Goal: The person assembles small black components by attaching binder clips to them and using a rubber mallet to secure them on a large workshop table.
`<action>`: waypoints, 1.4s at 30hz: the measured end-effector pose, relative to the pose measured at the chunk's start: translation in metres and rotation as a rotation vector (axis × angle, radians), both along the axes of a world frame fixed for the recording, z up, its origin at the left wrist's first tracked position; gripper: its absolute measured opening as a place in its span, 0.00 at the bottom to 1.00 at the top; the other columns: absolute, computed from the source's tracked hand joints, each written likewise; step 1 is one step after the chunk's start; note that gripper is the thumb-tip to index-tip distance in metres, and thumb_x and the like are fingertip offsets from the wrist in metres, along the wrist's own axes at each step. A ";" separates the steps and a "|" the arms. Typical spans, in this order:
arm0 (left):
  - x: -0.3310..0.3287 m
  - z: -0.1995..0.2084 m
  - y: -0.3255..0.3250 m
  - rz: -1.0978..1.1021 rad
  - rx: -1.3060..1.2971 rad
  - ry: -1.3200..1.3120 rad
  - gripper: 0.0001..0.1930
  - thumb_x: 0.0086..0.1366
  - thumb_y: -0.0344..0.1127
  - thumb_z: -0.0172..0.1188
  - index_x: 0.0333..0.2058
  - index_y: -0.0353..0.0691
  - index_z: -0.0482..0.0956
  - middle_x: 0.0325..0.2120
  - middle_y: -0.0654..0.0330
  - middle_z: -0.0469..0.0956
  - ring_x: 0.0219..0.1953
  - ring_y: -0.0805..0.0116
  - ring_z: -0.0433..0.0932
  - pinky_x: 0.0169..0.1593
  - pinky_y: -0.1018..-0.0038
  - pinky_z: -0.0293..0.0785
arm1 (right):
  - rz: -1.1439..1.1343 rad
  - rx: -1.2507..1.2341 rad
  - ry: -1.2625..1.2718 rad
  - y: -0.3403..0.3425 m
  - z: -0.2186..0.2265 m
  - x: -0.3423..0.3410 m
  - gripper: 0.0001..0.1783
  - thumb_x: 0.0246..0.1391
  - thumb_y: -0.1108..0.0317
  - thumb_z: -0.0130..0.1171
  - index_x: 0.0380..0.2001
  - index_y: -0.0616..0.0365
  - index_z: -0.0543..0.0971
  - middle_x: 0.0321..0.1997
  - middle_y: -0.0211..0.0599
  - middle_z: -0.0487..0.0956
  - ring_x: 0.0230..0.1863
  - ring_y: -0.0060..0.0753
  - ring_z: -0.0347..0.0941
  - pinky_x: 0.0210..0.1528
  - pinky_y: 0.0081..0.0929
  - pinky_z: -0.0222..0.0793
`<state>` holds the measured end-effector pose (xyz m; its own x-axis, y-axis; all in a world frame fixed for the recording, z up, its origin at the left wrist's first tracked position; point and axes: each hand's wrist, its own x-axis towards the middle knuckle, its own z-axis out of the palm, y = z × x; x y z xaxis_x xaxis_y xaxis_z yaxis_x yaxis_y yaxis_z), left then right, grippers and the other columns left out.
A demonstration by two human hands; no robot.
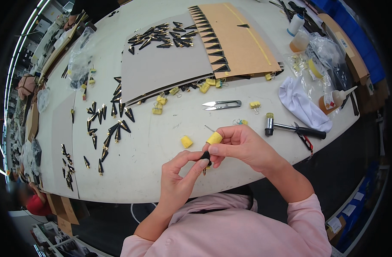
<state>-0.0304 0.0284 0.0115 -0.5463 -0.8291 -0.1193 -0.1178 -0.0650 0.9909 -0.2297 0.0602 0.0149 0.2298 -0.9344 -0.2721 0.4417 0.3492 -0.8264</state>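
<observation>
Close to the table's near edge, my left hand [178,171] pinches a small black pointed tab [206,156] between thumb and fingers. My right hand [243,147] grips a yellow binder clip [214,138], one wire handle of it sticking up to the left. Both hands meet at the tab, and the fingers partly cover it. Whether the clip bites on the tab I cannot tell. A second yellow clip [186,141] lies on the table just beyond my left hand. Many similar black tabs with gold-coloured metal ends [117,132] lie scattered to the left.
Farther off, a grey board [161,70] bears a heap of tabs. A brown board [243,47] has tabs lined along its edge. Thread snips [222,104], a hammer [290,127], a white cloth [301,103] and an amber bottle [333,100] lie rightward. A person in red [38,205] is far left.
</observation>
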 end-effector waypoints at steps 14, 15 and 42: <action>-0.011 -0.001 0.003 0.011 -0.063 -0.123 0.04 0.58 0.29 0.64 0.31 0.36 0.82 0.22 0.61 0.81 0.30 0.74 0.76 0.40 0.76 0.64 | 0.052 0.112 0.032 -0.004 -0.010 -0.010 0.11 0.55 0.64 0.63 0.30 0.62 0.78 0.26 0.30 0.78 0.26 0.19 0.74 0.33 0.17 0.72; -0.010 -0.004 0.004 0.014 -0.058 -0.121 0.04 0.58 0.29 0.64 0.31 0.36 0.82 0.22 0.61 0.81 0.30 0.74 0.76 0.40 0.76 0.64 | 0.037 0.109 0.030 -0.004 -0.012 -0.008 0.11 0.55 0.64 0.63 0.31 0.62 0.78 0.26 0.29 0.78 0.26 0.18 0.74 0.33 0.18 0.72; -0.007 -0.015 0.000 0.111 -0.123 -0.050 0.07 0.63 0.30 0.61 0.35 0.31 0.81 0.26 0.65 0.78 0.31 0.81 0.72 0.38 0.81 0.69 | -0.110 -0.006 0.329 -0.006 -0.009 0.012 0.09 0.56 0.68 0.62 0.34 0.63 0.78 0.30 0.28 0.79 0.31 0.15 0.73 0.37 0.16 0.70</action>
